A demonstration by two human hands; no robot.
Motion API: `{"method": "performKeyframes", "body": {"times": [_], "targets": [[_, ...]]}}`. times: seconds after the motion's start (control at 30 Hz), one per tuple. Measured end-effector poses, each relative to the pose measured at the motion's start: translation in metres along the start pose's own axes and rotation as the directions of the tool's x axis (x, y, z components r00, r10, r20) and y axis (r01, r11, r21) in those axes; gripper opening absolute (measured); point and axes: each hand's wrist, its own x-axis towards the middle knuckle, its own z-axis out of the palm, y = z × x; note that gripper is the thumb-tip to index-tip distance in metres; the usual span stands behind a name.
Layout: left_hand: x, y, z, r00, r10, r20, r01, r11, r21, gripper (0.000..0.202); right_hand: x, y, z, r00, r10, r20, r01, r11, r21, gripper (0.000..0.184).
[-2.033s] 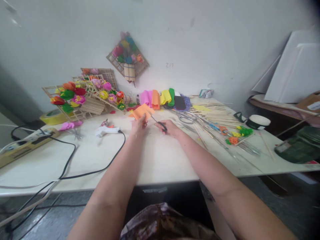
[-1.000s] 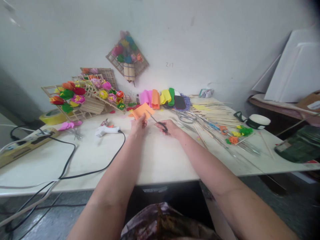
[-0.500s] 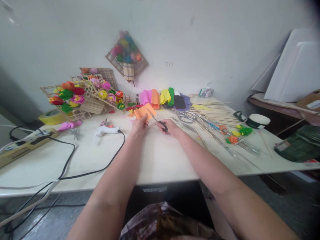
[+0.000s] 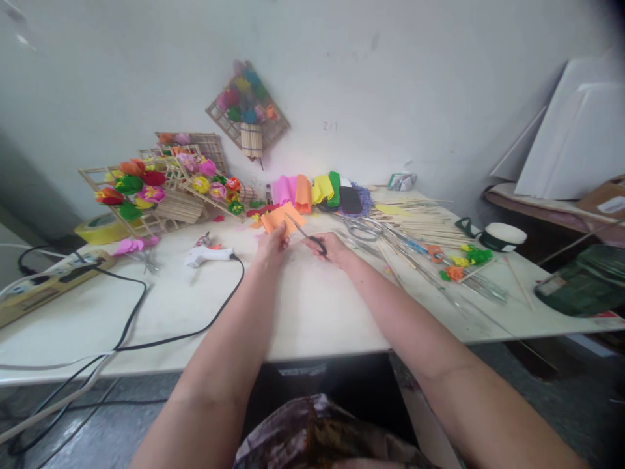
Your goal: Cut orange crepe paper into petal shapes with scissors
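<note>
My left hand (image 4: pixel 273 243) pinches a piece of orange paper (image 4: pixel 278 218) above the middle of the table, thumb on top. Dark-handled scissors (image 4: pixel 317 243) are gripped in my right hand (image 4: pixel 331 247), just to the right. Their blades point up and left and lie against the paper's right part; whether they are cutting into it I cannot tell. Behind the paper stand rolls of coloured crepe paper, among them a pink roll (image 4: pixel 284 189), an orange roll (image 4: pixel 303 193) and a yellow roll (image 4: pixel 322 188).
A white glue gun (image 4: pixel 209 255) lies left of my hands, its black cord crossing the table to a power strip (image 4: pixel 53 283). Wooden lattices with paper flowers (image 4: pixel 141 185) stand back left. Thin sticks (image 4: pixel 420 225), large scissors (image 4: pixel 364 228) and a green jar (image 4: pixel 586 283) are on the right.
Almost nothing differs. Both hands, the orange paper and the scissors stay in nearly the same place, with only a very slight shift.
</note>
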Motion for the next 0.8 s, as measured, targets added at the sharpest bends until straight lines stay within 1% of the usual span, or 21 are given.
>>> {"method": "performKeyframes", "body": {"times": [0.13, 0.23, 0.3, 0.47, 0.57, 0.7, 0.8], "targets": [[-0.001, 0.002, 0.0, 0.999, -0.035, -0.012, 0.036, 0.999, 0.027, 0.026, 0.0, 0.001, -0.002, 1.0, -0.017, 0.013, 0.017, 1.0, -0.017, 0.022], [0.0, 0.003, 0.0, 0.999, -0.048, -0.002, 0.048, 0.998, 0.03, 0.027, 0.002, 0.004, -0.003, 1.0, 0.006, 0.003, -0.006, 0.999, -0.034, 0.023], [0.001, 0.003, -0.001, 1.0, -0.028, -0.002, 0.028, 0.999, 0.016, 0.025, 0.003, 0.006, -0.004, 1.0, 0.029, -0.003, -0.029, 0.998, -0.047, 0.023], [0.004, 0.002, 0.0, 0.995, 0.035, -0.089, -0.039, 0.999, -0.036, 0.021, -0.003, 0.0, -0.002, 0.998, 0.065, -0.019, -0.067, 0.99, -0.122, 0.02], [0.004, 0.002, 0.001, 0.992, 0.05, -0.116, -0.056, 0.997, -0.054, 0.02, -0.007, -0.005, -0.001, 0.996, 0.083, -0.023, -0.086, 0.988, -0.127, 0.018], [0.005, 0.001, 0.0, 0.993, 0.038, -0.112, -0.046, 0.996, -0.071, 0.019, -0.006, -0.002, -0.002, 0.997, 0.073, 0.007, -0.072, 0.992, -0.102, 0.021], [0.005, 0.0, 0.0, 0.996, 0.033, -0.084, -0.039, 0.996, -0.082, 0.02, -0.003, 0.004, -0.006, 0.998, 0.039, 0.042, -0.036, 0.996, -0.076, 0.025]]}}
